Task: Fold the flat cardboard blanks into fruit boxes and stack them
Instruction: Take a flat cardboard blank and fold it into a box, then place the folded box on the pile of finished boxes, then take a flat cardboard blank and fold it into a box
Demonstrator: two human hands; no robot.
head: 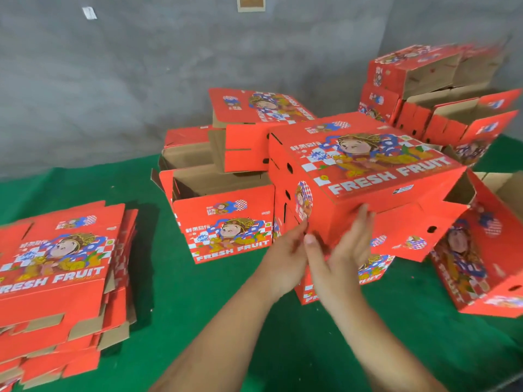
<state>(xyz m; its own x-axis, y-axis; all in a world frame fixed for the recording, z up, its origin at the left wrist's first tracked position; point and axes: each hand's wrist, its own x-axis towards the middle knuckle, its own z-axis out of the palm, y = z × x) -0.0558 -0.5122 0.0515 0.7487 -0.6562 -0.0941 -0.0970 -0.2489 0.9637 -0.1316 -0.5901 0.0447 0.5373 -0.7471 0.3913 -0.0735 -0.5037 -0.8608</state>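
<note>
open green mat [220, 321] foreground, folded boxes [226, 222] crowding behind

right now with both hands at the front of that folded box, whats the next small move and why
Probably ease the folded box forward so it seats squarely on the boxes beneath. It sits tilted, its near side overhanging them, and one flap still hangs open. The left hand and right hand touch its near face with fairly straight fingers, so a push fits better than a lift.

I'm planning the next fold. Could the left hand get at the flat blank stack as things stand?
Probably yes: the left hand only touches the folded box, and bare green cloth lies between it and the flat blank stack.
</note>
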